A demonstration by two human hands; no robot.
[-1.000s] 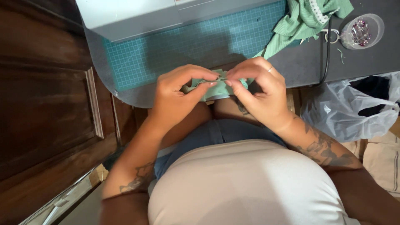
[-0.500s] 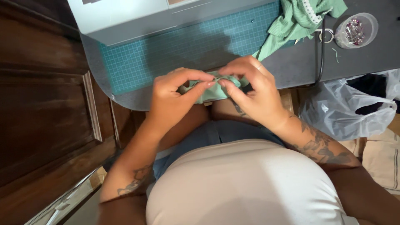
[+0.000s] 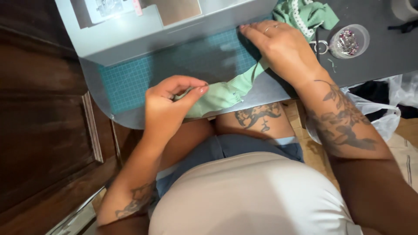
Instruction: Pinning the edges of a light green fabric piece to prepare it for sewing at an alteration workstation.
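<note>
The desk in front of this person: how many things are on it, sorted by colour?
Green: 2, the folded green fabric strip pinched by the left hand, and the green fabric heap past the right hand.
Teal: 1, the cutting mat.
Pale grey: 1, the sewing machine.
Clear: 1, the small round dish holding small bits.
Total: 5.

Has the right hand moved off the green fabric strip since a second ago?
Yes. The right hand went up across the teal cutting mat toward the sewing machine, away from the left hand.
</note>
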